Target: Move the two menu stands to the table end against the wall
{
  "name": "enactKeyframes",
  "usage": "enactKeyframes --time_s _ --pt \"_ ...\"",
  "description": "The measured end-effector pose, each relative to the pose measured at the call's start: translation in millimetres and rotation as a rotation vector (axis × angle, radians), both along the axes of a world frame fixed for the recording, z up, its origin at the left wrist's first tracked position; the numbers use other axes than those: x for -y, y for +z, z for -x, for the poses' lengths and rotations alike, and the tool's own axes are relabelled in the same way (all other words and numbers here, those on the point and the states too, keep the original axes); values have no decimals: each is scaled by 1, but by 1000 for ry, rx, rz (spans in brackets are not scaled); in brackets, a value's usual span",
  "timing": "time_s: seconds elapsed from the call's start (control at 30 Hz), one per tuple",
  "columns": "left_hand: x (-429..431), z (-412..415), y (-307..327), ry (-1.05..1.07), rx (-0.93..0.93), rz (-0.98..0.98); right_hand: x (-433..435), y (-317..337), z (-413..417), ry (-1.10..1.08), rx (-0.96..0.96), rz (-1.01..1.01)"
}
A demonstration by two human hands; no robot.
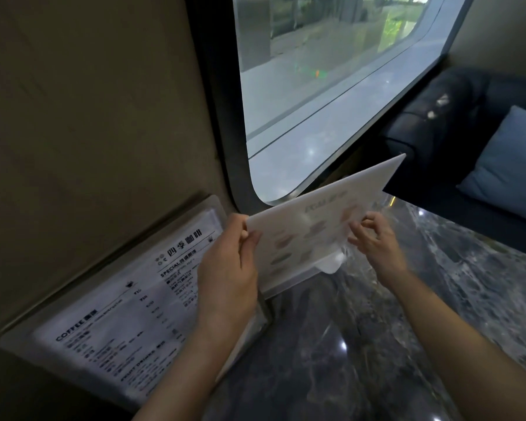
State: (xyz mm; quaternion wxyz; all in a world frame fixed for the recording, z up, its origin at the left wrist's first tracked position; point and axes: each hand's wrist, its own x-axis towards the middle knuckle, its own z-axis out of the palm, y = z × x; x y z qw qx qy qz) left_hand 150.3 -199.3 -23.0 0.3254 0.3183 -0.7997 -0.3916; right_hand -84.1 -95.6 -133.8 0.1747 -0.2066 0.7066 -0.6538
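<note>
A clear acrylic menu stand with a black-and-white coffee menu leans against the beige wall at the table's far end. To its right a second menu stand with a pale pastel menu stands on the dark marble table, below the window. My left hand grips its left edge, thumb on the front. By the stand's right lower part is my right hand, fingers curled and touching the sheet near its clear foot.
A large window with a dark rounded frame rises behind the stands. A dark sofa with a blue cushion sits beyond the table's right edge. The beige wall fills the left.
</note>
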Motion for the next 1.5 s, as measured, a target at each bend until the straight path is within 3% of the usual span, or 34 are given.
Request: enactKeyframes --time_s 0.5,1.03,1.5 --pt "9 3 -4 29 -13 47 56 8 10 169 158 -55" --pt "12 6 -4 69 -36 126 68 13 4 188 287 -73" --pt "21 10 -9 123 -62 124 70 25 3 224 166 -153"
